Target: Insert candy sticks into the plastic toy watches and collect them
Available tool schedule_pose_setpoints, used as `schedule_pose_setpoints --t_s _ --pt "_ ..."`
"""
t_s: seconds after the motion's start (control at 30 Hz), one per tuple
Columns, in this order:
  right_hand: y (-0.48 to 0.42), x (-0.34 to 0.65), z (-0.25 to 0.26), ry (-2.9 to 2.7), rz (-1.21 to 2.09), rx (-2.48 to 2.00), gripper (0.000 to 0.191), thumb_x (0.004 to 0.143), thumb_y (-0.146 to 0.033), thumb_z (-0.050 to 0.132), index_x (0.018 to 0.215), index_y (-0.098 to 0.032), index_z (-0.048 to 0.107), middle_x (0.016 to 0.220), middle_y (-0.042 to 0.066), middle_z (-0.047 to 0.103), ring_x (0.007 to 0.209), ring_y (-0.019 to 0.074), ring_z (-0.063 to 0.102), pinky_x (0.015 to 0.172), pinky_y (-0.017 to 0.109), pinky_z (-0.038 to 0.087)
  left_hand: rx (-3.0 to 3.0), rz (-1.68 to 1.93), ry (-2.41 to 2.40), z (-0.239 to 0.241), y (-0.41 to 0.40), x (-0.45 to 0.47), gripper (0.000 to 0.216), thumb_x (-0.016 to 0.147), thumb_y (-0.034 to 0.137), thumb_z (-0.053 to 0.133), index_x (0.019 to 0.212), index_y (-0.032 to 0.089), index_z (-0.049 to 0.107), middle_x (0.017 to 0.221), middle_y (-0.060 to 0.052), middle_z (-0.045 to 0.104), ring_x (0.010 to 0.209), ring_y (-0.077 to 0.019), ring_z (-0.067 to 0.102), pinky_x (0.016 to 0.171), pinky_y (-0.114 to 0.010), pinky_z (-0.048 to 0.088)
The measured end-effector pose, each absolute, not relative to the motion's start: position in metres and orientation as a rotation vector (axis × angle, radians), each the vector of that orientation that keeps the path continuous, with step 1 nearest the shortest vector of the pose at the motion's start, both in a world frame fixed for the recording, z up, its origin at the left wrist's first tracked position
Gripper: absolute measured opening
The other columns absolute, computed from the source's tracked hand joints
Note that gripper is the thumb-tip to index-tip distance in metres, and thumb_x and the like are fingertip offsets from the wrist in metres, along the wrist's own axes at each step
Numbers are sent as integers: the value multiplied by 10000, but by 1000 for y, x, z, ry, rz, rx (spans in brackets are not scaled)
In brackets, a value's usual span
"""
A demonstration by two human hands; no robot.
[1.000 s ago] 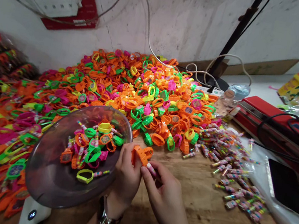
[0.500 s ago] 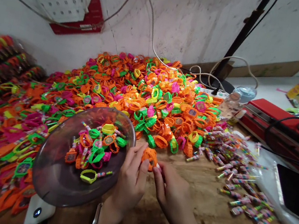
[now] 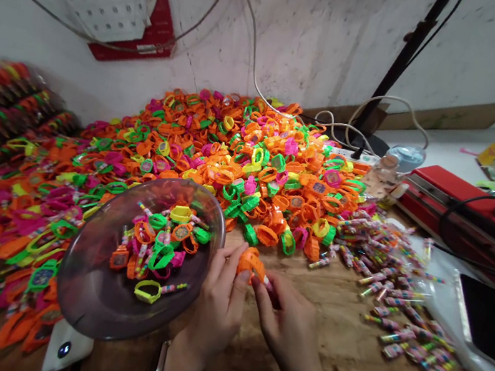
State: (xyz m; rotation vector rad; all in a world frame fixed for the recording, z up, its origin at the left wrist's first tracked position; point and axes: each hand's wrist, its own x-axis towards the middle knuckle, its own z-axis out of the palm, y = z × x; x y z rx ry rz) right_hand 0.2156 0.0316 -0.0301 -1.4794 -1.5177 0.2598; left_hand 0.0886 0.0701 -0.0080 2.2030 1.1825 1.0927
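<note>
An orange toy watch (image 3: 250, 262) is pinched between the thumb and fingers of my left hand (image 3: 220, 298), just right of the bowl. My right hand (image 3: 291, 316) is closed at the watch's right end, gripping a small wrapped candy roll (image 3: 267, 282), mostly hidden by the fingers. Whether the roll passes through the strap I cannot tell. Beside my left hand a tinted clear plastic bowl (image 3: 86, 301) holds several coloured toy watches, some with candy rolls on them.
A large heap of toy watches (image 3: 215, 148) covers the back and left. Loose candy rolls (image 3: 384, 278) lie at right, near a phone (image 3: 490, 321) and a red machine (image 3: 452, 207). A white device (image 3: 66, 348) sits under the bowl's front edge. Bagged watches (image 3: 8, 107) are stacked far left.
The orange watch has turned slightly in my fingers and shifted a little right. My right hand has edged right with the candy roll. The view has moved slightly.
</note>
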Motion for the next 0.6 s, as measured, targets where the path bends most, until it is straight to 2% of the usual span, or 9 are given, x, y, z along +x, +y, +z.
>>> schedule_pose_setpoints --t_s 0.23,0.37,0.43,0.5,0.57,0.6 --pt "25 209 -20 -1544 -102 -1470 185 940 -185 481 782 -163 576 596 -2 537 481 112 504 500 236 351 2092 1019 1135 5 74 83 290 984 268 393 1213 192 553 1157 -103 602 1122 -194 576 971 -338 477" --pt "22 203 -18 -1549 -82 -1460 141 935 -165 494 814 -172 567 615 -3 543 521 125 514 524 246 363 1893 830 1069 14 74 74 318 963 380 448 1208 209 557 1179 -97 624 1051 -199 617 899 -321 515" --pt "25 206 -22 -1599 14 -1450 102 943 -208 494 898 -172 578 688 18 591 604 150 556 570 252 403 1827 764 1097 18 75 65 352 939 443 480 1188 210 566 1135 -91 649 962 -200 649 817 -313 543" --pt "31 218 -32 -1683 88 -1459 226 940 -305 506 1095 -152 567 851 75 644 764 204 600 665 295 461 1853 841 1287 23 79 52 377 923 485 487 1160 207 580 1089 -92 664 935 -219 657 801 -342 547" --pt "40 242 -49 -1744 77 -1569 416 923 -340 506 1278 -124 491 1002 139 640 902 260 597 764 362 481 1994 1064 1612 29 83 39 419 913 497 495 1175 180 578 1108 -124 648 1021 -273 629 892 -432 511" --pt "45 258 -58 -1754 44 -1685 426 916 -297 492 1305 -122 483 1023 153 631 919 270 591 784 377 478 2094 1188 1785 31 84 35 458 906 493 510 1210 155 561 1156 -158 622 1094 -310 592 952 -491 466"
